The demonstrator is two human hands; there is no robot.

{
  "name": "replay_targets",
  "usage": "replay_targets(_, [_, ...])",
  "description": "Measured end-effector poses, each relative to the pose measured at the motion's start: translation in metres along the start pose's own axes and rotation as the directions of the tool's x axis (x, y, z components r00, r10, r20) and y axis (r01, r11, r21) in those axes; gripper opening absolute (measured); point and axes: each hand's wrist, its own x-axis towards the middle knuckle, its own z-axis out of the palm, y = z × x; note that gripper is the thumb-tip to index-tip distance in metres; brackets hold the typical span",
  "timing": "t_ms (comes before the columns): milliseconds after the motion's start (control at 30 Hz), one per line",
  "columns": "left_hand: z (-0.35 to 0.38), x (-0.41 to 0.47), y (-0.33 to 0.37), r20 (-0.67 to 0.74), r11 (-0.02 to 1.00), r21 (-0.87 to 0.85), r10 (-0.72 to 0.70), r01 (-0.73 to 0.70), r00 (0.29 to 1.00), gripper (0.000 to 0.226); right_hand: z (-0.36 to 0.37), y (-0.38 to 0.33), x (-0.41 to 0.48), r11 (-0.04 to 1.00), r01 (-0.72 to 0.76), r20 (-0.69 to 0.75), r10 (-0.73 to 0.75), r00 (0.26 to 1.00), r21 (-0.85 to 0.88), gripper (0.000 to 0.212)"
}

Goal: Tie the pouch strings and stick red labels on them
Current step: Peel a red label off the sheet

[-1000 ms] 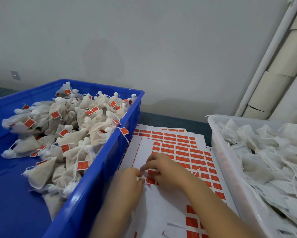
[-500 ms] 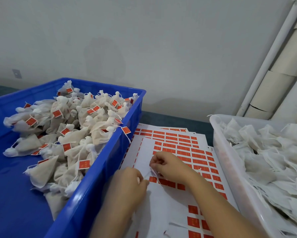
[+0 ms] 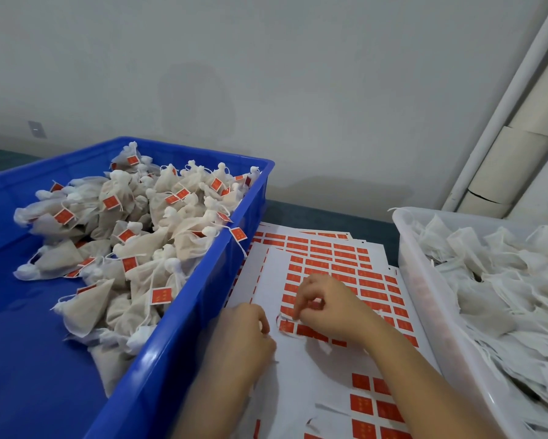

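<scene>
Change: hands, bunched a second ago, now apart; right hand (image 3: 329, 307) back down on the sheet (image 3: 298, 375).
Meaning: string probably meeting its label.
Right fingers: pinching a thin white string (image 3: 281, 319) beside a red label (image 3: 286, 326).
Left hand (image 3: 247, 339): curled; cannot tell what it grasps.
Pouches (image 3: 158, 242): labelled ones heaped in the blue bin (image 3: 184, 343).

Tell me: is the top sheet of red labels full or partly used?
Partly used. The top label sheet has a wide bare white patch across its middle; red labels remain in its far rows and near corner.
</scene>
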Motion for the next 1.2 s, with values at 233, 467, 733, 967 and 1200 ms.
replay_targets(233, [0.0, -0.002, -0.002, -0.005, 1.0, 0.01, -0.003, 0.003, 1.0, 0.019, 0.032, -0.001, -0.022, 0.985, 0.039, -0.14, -0.063, 0.988, -0.169, 0.026])
replay_targets(467, [0.001, -0.002, -0.003, 0.016, 1.0, 0.009, 0.011, -0.011, 1.0, 0.018, 0.027, 0.002, -0.014, 0.997, -0.072, -0.171, 0.064, 0.983, -0.036, 0.015])
replay_targets(733, [0.003, -0.001, -0.004, 0.04, 0.998, 0.028, 0.047, -0.048, 0.998, 0.035, 0.006, 0.022, 0.001, 0.942, -0.335, -0.281, 0.317, 0.906, -0.015, 0.021])
replay_targets(967, [0.005, 0.001, -0.007, 0.051, 0.998, 0.031, 0.048, -0.05, 0.998, 0.036, 0.002, 0.02, 0.007, 0.94, -0.135, -0.18, 0.081, 0.98, -0.314, 0.021])
replay_targets(1200, [0.006, 0.003, -0.007, 0.088, 0.996, -0.003, 0.086, -0.086, 0.992, 0.043, 0.001, 0.032, -0.011, 0.987, -0.128, -0.166, 0.11, 0.98, -0.098, 0.028])
